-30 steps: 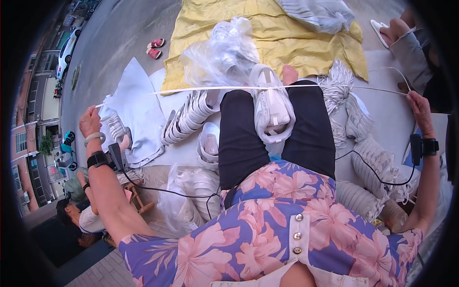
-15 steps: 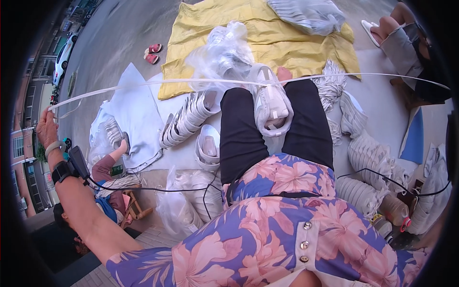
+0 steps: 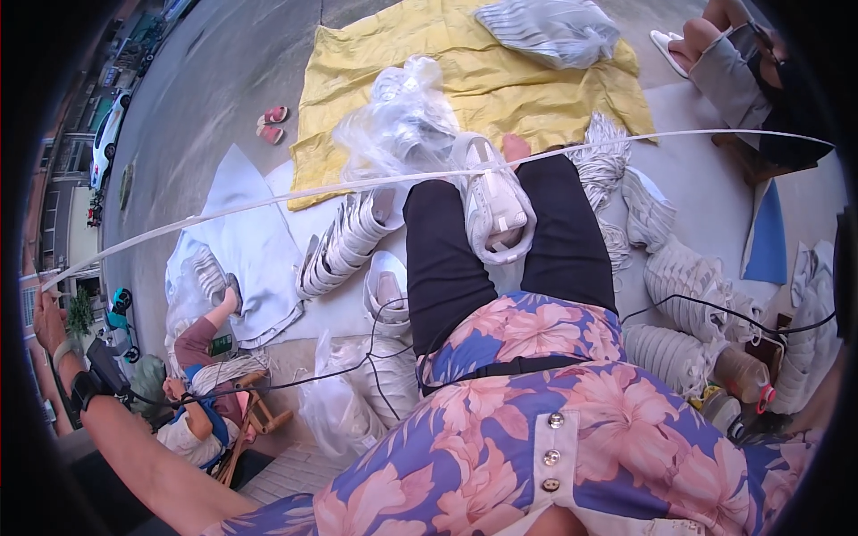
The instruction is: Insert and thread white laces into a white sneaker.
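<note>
A pale grey-white sneaker upper [image 3: 498, 214] rests between my knees, toe end toward me. Through its far end runs a long white shoelace [image 3: 357, 185], stretched out to both sides in a nearly straight line. My left hand [image 3: 49, 314], at the far left edge, grips the left end of the lace, with my arm reaching out. To the right the lace runs to the dark rim of the picture. My right hand lies outside the view; only a bit of skin shows at the lower right edge.
Stacked shoe uppers [image 3: 344, 246] lie left of my knees, with more in a clear bag [image 3: 335, 393]. Bundled white laces [image 3: 597, 165] and several uppers are at right, near a bottle [image 3: 742, 375]. A yellow sheet [image 3: 536, 98] spreads ahead. Other people sit left and right.
My left hand has moved outward and down to the left, drawing the lace's left side lower. The view has shifted slightly; the shoe stays between my knees.
</note>
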`<state>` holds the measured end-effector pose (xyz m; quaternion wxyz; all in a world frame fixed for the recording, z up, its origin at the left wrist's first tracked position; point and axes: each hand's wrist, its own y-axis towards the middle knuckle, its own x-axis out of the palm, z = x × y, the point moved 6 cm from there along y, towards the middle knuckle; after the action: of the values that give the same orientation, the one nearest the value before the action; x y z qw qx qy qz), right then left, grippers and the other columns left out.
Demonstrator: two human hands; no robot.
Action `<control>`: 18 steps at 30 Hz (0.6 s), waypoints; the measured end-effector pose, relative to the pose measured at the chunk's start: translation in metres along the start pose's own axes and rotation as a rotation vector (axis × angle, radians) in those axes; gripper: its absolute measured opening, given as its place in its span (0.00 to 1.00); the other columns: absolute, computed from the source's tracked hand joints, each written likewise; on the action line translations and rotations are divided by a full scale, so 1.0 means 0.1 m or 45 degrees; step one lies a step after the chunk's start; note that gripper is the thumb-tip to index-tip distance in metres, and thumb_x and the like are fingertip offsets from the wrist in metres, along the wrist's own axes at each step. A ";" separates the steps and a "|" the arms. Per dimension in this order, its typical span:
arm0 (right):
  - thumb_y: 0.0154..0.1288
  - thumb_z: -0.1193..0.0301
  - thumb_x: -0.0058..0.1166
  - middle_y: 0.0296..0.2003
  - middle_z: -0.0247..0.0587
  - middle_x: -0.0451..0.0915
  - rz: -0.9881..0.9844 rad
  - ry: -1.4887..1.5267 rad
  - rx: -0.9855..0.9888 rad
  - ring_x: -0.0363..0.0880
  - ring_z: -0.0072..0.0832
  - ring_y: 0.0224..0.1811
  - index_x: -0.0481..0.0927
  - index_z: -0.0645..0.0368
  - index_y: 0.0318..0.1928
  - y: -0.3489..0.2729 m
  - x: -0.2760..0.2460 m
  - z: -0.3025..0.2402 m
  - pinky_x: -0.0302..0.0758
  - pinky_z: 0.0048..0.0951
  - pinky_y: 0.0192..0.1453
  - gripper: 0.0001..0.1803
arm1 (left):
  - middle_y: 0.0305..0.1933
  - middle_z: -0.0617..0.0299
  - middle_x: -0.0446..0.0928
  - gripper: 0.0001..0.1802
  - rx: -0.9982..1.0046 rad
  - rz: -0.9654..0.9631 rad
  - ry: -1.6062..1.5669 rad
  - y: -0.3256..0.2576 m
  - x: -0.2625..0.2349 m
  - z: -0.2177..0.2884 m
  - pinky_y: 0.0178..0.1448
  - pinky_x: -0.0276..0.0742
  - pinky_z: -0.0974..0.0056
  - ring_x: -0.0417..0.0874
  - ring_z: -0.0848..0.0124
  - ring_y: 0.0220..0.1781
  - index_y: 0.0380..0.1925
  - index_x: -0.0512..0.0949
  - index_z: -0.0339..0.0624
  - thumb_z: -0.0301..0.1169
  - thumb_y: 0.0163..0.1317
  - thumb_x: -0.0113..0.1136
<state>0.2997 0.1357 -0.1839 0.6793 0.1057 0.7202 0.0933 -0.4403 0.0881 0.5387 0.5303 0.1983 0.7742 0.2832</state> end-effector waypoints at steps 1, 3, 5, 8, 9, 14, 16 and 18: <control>0.65 0.70 0.43 0.29 0.41 0.78 -0.006 0.042 -0.054 0.79 0.34 0.31 0.76 0.60 0.38 0.19 -0.09 -0.92 0.77 0.34 0.37 0.09 | 0.29 0.49 0.78 0.14 -0.067 -0.022 0.014 -0.27 -0.11 -0.30 0.35 0.70 0.61 0.76 0.59 0.29 0.36 0.79 0.36 0.32 0.58 0.47; 0.66 0.70 0.43 0.29 0.40 0.77 0.014 -0.040 0.033 0.79 0.33 0.31 0.76 0.61 0.38 0.30 0.15 -0.68 0.77 0.34 0.37 0.09 | 0.28 0.51 0.78 0.14 -0.099 -0.015 -0.190 -0.24 0.35 0.00 0.33 0.69 0.62 0.75 0.61 0.28 0.36 0.79 0.37 0.32 0.58 0.47; 0.66 0.71 0.43 0.29 0.40 0.77 0.003 -0.089 0.108 0.79 0.32 0.31 0.75 0.61 0.38 0.44 0.51 -0.37 0.78 0.33 0.38 0.09 | 0.28 0.52 0.77 0.14 -0.119 -0.044 -0.358 -0.43 0.60 0.98 0.32 0.68 0.63 0.74 0.63 0.27 0.37 0.79 0.38 0.33 0.59 0.47; 0.66 0.72 0.43 0.28 0.39 0.77 0.005 -0.006 0.226 0.79 0.30 0.31 0.75 0.62 0.38 0.76 0.84 -0.32 0.78 0.33 0.38 0.08 | 0.27 0.55 0.77 0.14 -0.086 -0.052 -0.472 -0.43 0.20 2.25 0.29 0.67 0.65 0.73 0.66 0.25 0.37 0.79 0.39 0.33 0.59 0.47; 0.66 0.72 0.43 0.28 0.38 0.77 0.093 -0.113 0.343 0.79 0.30 0.31 0.75 0.62 0.37 0.79 0.69 0.64 0.78 0.32 0.38 0.08 | 0.26 0.56 0.76 0.14 -0.064 0.006 -0.676 -0.30 0.18 2.55 0.29 0.66 0.66 0.72 0.67 0.24 0.37 0.79 0.39 0.33 0.60 0.47; 0.65 0.70 0.43 0.29 0.41 0.77 0.040 -0.182 0.004 0.79 0.34 0.31 0.76 0.60 0.37 -0.96 -0.73 1.43 0.77 0.34 0.37 0.09 | 0.24 0.61 0.75 0.13 -0.332 -0.163 -0.386 -1.00 -0.07 2.36 0.25 0.64 0.68 0.70 0.72 0.22 0.38 0.79 0.42 0.34 0.61 0.47; 0.64 0.70 0.43 0.29 0.42 0.78 0.090 -0.378 0.041 0.79 0.37 0.31 0.76 0.59 0.36 -0.72 -1.72 1.86 0.76 0.35 0.37 0.09 | 0.24 0.63 0.75 0.13 -0.337 -0.182 -0.469 -0.91 0.01 2.51 0.23 0.63 0.69 0.69 0.74 0.20 0.39 0.79 0.43 0.35 0.62 0.47; 0.64 0.69 0.44 0.29 0.43 0.78 0.135 -0.581 0.059 0.79 0.39 0.31 0.76 0.58 0.36 -0.40 -2.79 2.18 0.76 0.36 0.36 0.09 | 0.23 0.64 0.75 0.13 -0.359 -0.206 -0.552 -0.92 0.08 2.63 0.22 0.62 0.71 0.68 0.76 0.19 0.39 0.79 0.44 0.35 0.62 0.47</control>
<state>0.5313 0.0180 0.0595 0.8162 0.1773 0.5432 0.0862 -0.1985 0.0835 0.4005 0.7268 0.1161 0.6089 0.2959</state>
